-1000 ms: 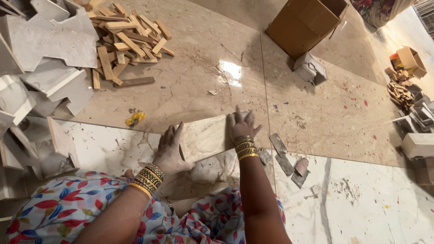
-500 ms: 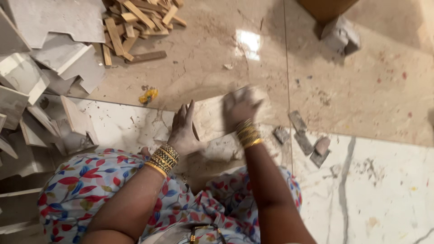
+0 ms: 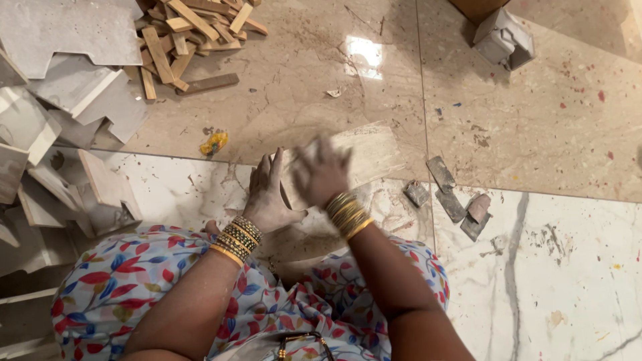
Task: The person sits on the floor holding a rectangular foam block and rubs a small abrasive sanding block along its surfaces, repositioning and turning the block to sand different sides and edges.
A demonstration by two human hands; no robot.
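Note:
A beige stone tile [image 3: 364, 155] lies flat on the floor in front of me. My left hand [image 3: 269, 196] rests on its left edge with fingers stretched, pressing it down. My right hand [image 3: 321, 172] is blurred with motion over the middle of the tile; its fingers look curled, and I cannot make out whether anything is under them. Both wrists carry gold bangles. My lap in floral cloth [image 3: 134, 287] fills the bottom of the view.
Broken grey tile pieces [image 3: 73, 107] pile up at the left. A heap of wooden strips [image 3: 184, 33] lies at the top. Small grey rubbing blocks [image 3: 451, 200] sit right of the tile. A yellow scrap [image 3: 214, 142] and a cardboard box [image 3: 503, 37] lie farther off.
My right hand has pulled back from the tile's far edge toward its middle, moving fast. The left hand stays on the tile's left edge. The camera has tilted lower.

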